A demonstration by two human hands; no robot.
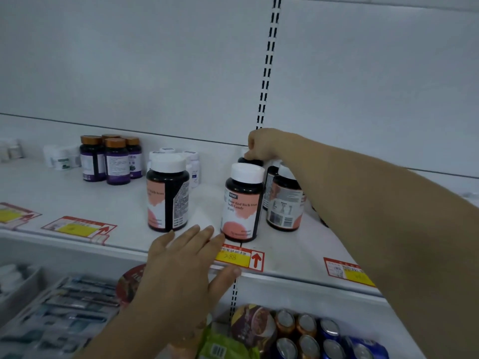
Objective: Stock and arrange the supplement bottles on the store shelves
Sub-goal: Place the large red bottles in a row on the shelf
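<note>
Step, est.: seating rear bottle [250, 161] toward shelf [64, 193] back edge, behind front bottle [242, 203]; right hand [261, 145] clamped on its top; left hand [186, 257] flat, fingers straight, at front edge; next: release, align row w/ labels fwd.

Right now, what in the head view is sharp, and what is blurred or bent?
Head view: soft, even light; the front bottle reads sharp; the boxes lower left and white jars far left blur; the slotted upright leans, wide-angle distortion.
</note>
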